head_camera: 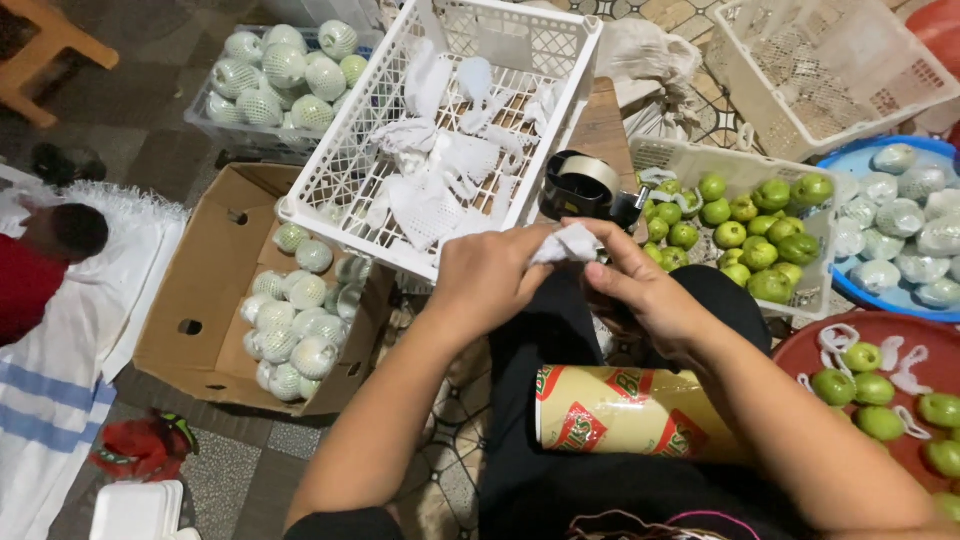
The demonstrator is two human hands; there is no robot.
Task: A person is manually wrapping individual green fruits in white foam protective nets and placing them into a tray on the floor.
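Both hands are pinched on one small white foam net sleeve (566,243), held up over the lap: the left hand (487,275) curls closed around its near end, and the right hand (640,285) grips the other end between thumb and fingers. Whether a fruit sits inside the sleeve I cannot tell — the fingers cover most of it.

Just beyond the hands stands a tape dispenser (580,187) with a clear roll, resting on a wooden surface. Behind it a white plastic crate (330,190) tilts toward the person, strewn with more loose foam sleeves. To the left of the crate, on the floor, an open cardboard box (200,290) holds netted fruit packed in rows, and farther back a second crate (215,125) is heaped with the same.

On the right, a shallow white basket (820,290) is full of bare green fruit, and beside it a blue tub (850,160) holds wrapped ones. A red tray (800,350) near the right forearm carries more green fruit and a few empty sleeves. Across the lap lies a printed roll of wrapping (625,410) — yellow with red marks. An empty white crate (800,90) sits at the top right.
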